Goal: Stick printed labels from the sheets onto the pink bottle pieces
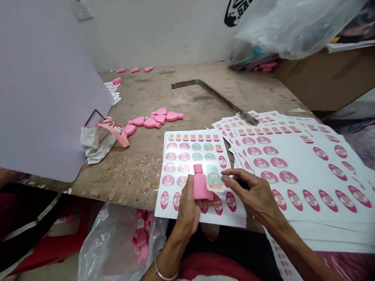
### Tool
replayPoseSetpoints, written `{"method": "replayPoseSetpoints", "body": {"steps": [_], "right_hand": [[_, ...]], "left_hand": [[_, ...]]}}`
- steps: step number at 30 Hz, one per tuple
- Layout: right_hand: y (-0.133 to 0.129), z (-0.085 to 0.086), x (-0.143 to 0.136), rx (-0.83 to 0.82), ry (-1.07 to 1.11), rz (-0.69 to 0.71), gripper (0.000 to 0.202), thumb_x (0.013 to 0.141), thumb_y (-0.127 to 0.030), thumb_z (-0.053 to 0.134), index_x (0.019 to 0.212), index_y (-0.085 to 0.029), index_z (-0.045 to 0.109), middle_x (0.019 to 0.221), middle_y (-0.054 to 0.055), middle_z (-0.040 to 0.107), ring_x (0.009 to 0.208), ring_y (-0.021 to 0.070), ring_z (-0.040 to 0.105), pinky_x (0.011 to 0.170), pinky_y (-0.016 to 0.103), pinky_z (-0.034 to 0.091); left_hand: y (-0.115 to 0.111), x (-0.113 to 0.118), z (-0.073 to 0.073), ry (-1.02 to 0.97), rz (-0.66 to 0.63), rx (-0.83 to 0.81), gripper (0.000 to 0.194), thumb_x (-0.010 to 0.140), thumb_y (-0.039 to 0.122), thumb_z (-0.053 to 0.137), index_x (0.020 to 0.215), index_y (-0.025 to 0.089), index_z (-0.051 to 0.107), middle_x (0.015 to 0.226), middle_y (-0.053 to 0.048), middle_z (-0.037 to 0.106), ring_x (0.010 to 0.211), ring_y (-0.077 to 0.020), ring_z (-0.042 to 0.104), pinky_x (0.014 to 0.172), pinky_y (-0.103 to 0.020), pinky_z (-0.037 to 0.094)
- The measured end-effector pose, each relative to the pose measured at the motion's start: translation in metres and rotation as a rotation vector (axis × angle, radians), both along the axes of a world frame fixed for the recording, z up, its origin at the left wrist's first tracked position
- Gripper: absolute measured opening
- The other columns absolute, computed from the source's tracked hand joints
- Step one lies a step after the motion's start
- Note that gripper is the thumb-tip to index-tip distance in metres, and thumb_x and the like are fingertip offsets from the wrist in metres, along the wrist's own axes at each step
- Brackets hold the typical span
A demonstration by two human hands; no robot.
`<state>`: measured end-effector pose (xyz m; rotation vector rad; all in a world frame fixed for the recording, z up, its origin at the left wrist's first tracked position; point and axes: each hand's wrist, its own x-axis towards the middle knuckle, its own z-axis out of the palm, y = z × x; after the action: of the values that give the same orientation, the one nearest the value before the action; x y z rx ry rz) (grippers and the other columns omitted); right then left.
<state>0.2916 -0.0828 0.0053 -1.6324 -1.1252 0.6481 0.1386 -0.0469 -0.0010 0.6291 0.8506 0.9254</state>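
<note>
My left hand (189, 202) is closed round a small pink plastic bottle (202, 187), held upright with its neck away from me. Between thumb and forefinger, my right hand (252, 191) pinches the edge of a green and white sticker (215, 181). The sticker overlaps the right side of the bottle from this view; whether it touches the bottle I cannot tell. Both hands are over a sticker sheet (177, 190) printed with rows of pink and green labels.
More sticker sheets (301, 153) fan out at right, under one end of a bent metal bar (223, 99). Several pink bottles (156, 118) lie behind a cloth pouch (97, 141). A plastic bag (117, 241) with pink bottles hangs below the table edge. A pale panel (44, 88) stands left.
</note>
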Motion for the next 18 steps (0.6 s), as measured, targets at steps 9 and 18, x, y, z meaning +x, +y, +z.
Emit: {"method": "replayPoseSetpoints", "body": {"steps": [9,18], "right_hand": [[-0.001,0.004,-0.024,0.098,0.014,0.025,0.022,0.076,-0.041,0.065,0.082,-0.021,0.073,0.082,0.003,0.073,0.074,0.0182,0.066,0.07,0.028,0.053],[0.0,0.007,-0.029,0.153,-0.068,0.031,0.021,0.079,-0.041,0.063,0.084,-0.022,0.072,0.083,0.004,0.072,0.073,0.019,0.066,0.068,0.031,0.054]], "left_hand": [[0.001,-0.001,0.014,-0.033,-0.039,-0.013,0.053,0.091,0.053,0.041,0.111,0.009,0.06,0.091,-0.012,0.068,0.08,-0.0217,0.068,0.06,-0.028,0.059],[0.002,-0.001,0.011,-0.018,-0.057,0.021,0.057,0.09,0.059,0.04,0.109,0.01,0.06,0.09,-0.01,0.069,0.076,-0.0198,0.068,0.061,-0.028,0.059]]}}
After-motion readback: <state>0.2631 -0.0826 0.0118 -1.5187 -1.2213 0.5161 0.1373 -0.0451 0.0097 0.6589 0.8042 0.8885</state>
